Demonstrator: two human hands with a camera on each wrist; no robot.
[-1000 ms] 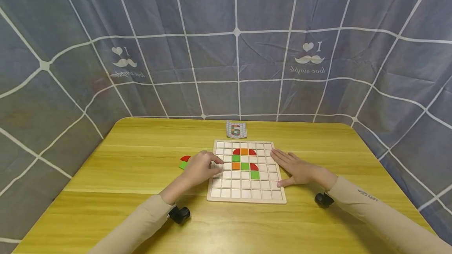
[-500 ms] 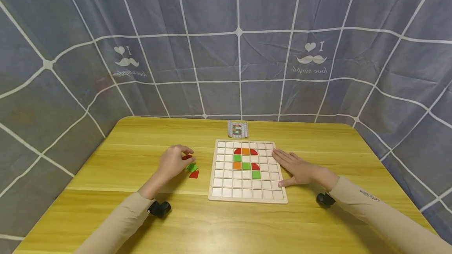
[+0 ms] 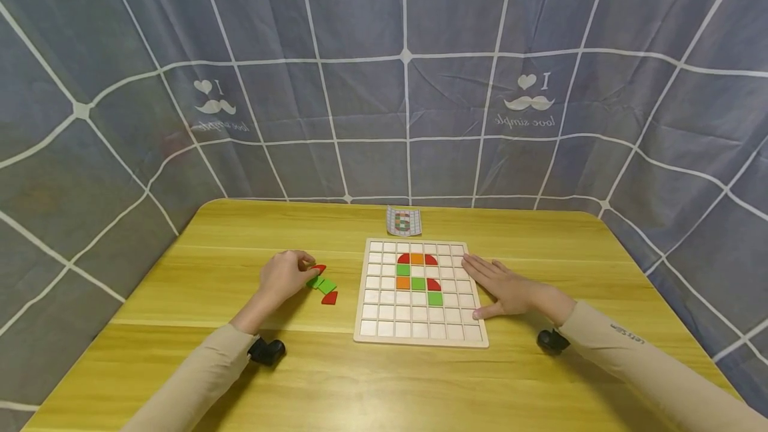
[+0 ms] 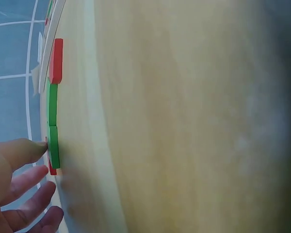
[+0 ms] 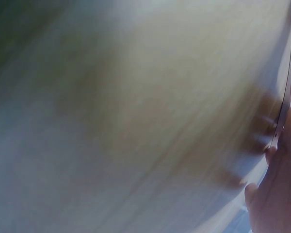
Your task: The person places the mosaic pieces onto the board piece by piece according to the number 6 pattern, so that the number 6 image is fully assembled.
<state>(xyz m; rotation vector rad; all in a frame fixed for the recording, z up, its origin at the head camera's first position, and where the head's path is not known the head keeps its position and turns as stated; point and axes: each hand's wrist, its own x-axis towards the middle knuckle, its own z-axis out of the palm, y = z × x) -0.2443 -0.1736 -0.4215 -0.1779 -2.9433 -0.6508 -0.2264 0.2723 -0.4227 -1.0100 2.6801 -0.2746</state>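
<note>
On the table lie loose tiles left of the board: two green square tiles (image 3: pixel 327 286) and two red quarter-round tiles (image 3: pixel 329 298). My left hand (image 3: pixel 282 279) is over the far end of this group. In the left wrist view its thumb touches the nearer green tile (image 4: pixel 54 147), with the fingers loosely bent beside the partly hidden red tile (image 4: pixel 52 170). The pale grid board (image 3: pixel 393 331) carries red, orange and green tiles in some of its squares. My right hand (image 3: pixel 507 289) rests with spread fingers along the board's right edge.
A small pattern card (image 3: pixel 404 221) lies behind the board, showing a coloured figure on a grid. The wooden table (image 3: pixel 240 232) reaches back to a grey-blue curtain (image 3: pixel 360 99) with white lines.
My left hand has moved from the board's left edge back to the loose tiles, then slightly further left. The green tiles have shifted apart. My right hand stays on the board.
</note>
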